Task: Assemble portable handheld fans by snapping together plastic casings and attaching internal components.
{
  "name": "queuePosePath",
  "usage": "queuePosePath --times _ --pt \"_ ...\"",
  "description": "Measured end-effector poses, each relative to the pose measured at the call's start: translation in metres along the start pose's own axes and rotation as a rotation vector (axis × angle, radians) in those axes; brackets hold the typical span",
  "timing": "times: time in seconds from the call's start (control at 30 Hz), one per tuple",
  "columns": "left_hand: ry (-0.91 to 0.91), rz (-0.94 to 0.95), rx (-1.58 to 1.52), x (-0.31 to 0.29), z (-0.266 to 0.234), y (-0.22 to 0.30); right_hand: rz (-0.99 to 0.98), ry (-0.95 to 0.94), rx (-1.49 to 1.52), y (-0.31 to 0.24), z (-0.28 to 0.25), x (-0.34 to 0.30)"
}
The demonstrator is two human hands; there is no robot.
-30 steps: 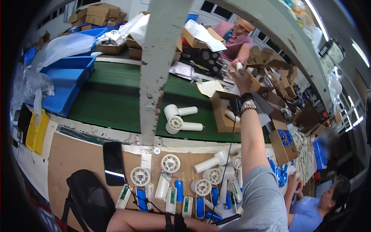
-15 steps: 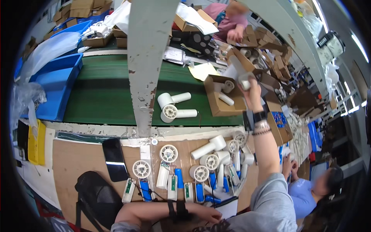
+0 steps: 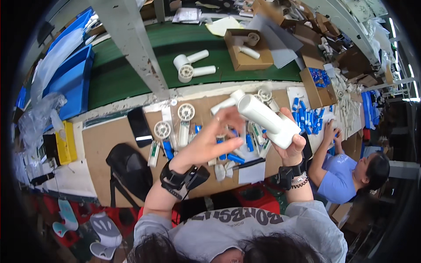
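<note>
My right hand grips a white handheld fan housing, a thick tube tilted up to the left with a rounded head in the palm. Left of it my left hand hovers over the bench with fingers spread, slightly blurred, holding nothing visible. On the brown work surface below lie opened fan handles with green boards, blue cylindrical batteries and spoked round fan heads. Another white fan housing rests beyond my left fingers. My hands hide part of this row.
A metal post stands before the green conveyor, which carries two white fans and a carton. A phone and black bag lie left. A co-worker sits right, near loose blue batteries.
My right hand has come back from above the conveyor carton to the bench with the white fan housing. The left hand has risen from the bench edge beside it. The view has tilted down.
</note>
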State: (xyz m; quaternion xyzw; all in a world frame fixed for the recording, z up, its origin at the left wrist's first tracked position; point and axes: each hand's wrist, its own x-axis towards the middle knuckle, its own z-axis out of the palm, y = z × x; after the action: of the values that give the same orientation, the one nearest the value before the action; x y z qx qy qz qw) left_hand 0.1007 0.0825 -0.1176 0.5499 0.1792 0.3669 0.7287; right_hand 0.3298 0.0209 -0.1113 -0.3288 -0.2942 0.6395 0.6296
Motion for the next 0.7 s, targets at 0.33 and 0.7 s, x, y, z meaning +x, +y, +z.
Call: queuePosePath --times 0.33,0.7 --pt "0.046 0.262 -0.283 -0.005 0.069 0.001 0.011 0.098 0.173 0.036 0.021 -0.038" --pt "0.076 0.326 -0.058 -0.022 0.091 0.006 0.205 0.235 0.27 0.048 0.049 -0.058"
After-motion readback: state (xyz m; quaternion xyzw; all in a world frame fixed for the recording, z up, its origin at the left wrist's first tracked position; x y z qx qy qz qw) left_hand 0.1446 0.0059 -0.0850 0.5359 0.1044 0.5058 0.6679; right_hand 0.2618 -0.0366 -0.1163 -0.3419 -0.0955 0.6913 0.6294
